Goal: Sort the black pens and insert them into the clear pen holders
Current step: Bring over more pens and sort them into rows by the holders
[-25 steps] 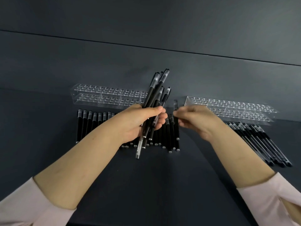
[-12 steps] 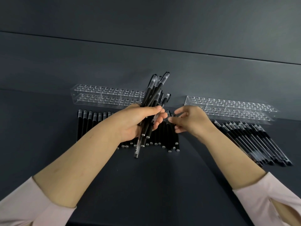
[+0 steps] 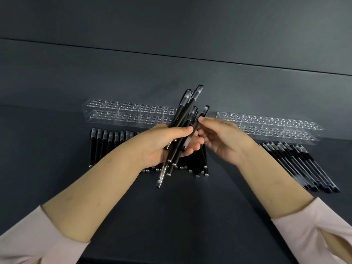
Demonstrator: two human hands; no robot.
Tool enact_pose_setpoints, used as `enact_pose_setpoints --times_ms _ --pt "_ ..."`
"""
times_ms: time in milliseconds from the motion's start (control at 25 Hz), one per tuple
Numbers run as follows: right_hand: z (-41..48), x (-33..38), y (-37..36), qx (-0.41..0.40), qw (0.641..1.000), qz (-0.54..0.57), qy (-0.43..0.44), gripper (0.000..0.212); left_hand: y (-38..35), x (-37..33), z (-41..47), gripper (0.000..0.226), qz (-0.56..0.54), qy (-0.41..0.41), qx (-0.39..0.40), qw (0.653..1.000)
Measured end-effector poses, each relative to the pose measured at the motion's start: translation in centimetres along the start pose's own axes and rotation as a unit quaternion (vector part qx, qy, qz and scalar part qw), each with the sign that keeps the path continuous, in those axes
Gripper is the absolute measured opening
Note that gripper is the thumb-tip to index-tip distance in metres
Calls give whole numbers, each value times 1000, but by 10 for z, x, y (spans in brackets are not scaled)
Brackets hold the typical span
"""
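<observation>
Black pens (image 3: 187,119), a loose bundle, stand slanted in the left hand (image 3: 167,143), whose fingers curl round their middles. Their long axis runs from lower left to upper right, capped ends pointing up and away, butt ends hanging below the palm. The right hand (image 3: 221,138) pinches one pen (image 3: 205,111) just under its cap; its lower part is hidden behind the fingers. On the table (image 3: 190,216), the left row (image 3: 106,143) of pens lies front to back, its middle covered by the hands, and the right row (image 3: 304,166) slants toward the near right. Behind them sit the left holder (image 3: 122,113), its right end hidden by the bundle, and the right holder (image 3: 276,126)
</observation>
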State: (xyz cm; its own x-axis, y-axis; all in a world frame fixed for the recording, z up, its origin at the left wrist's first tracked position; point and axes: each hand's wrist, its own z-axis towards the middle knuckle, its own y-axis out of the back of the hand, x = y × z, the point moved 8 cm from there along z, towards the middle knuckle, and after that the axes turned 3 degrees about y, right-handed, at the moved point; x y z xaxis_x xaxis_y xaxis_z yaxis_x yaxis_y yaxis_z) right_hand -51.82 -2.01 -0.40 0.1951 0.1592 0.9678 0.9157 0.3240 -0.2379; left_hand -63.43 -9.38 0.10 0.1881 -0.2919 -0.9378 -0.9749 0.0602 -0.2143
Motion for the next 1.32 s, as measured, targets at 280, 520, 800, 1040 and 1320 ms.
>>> enact_pose_setpoints --times_ms 280,520,800,1040,1320 --pt "-12 33 40 -59 997 -45 31 4 -10 0 1 15 -68 1 -40 997" --pt "-34 56 116 -130 974 -181 40 4 -53 11 10 18 -73 25 -60 995" --pt "-57 59 185 -172 928 -327 50 17 -104 29 21 22 -61 41 -51 996" --pt "-62 59 200 -166 879 -444 47 15 -121 37 19 19 -46 55 -43 996" --pt "-64 61 149 -74 939 -317 112 13 -109 42 0 19 -22 52 -39 998"
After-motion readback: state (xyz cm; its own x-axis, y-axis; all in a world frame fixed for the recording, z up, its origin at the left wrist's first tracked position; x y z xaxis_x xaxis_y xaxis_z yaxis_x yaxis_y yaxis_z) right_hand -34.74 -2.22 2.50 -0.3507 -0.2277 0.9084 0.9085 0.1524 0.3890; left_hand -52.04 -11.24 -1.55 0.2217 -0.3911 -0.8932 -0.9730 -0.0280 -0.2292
